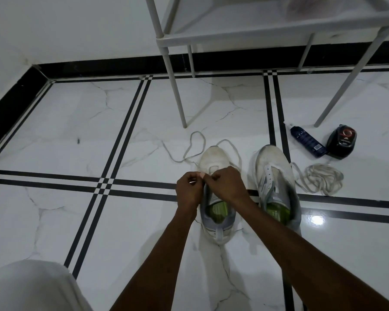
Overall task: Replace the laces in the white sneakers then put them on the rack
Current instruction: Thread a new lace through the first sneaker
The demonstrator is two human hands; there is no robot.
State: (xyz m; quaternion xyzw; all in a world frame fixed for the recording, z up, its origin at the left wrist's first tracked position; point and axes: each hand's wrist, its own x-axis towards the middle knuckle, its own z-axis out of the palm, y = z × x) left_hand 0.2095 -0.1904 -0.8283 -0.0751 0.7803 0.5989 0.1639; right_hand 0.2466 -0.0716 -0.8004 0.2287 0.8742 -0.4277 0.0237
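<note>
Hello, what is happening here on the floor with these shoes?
A person is lacing the left sneaker on the tiled floor. Both the left hand and the right hand pinch its lace near the front eyelets. The right sneaker stands unlaced beside it, with a bundled lace nearby. The rack stands behind.

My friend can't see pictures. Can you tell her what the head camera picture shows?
Both hands, left hand and right hand, pinch a lace over the left sneaker on the tiled floor. The other sneaker stands beside it unlaced, near a lace pile, under a grey rack.
</note>
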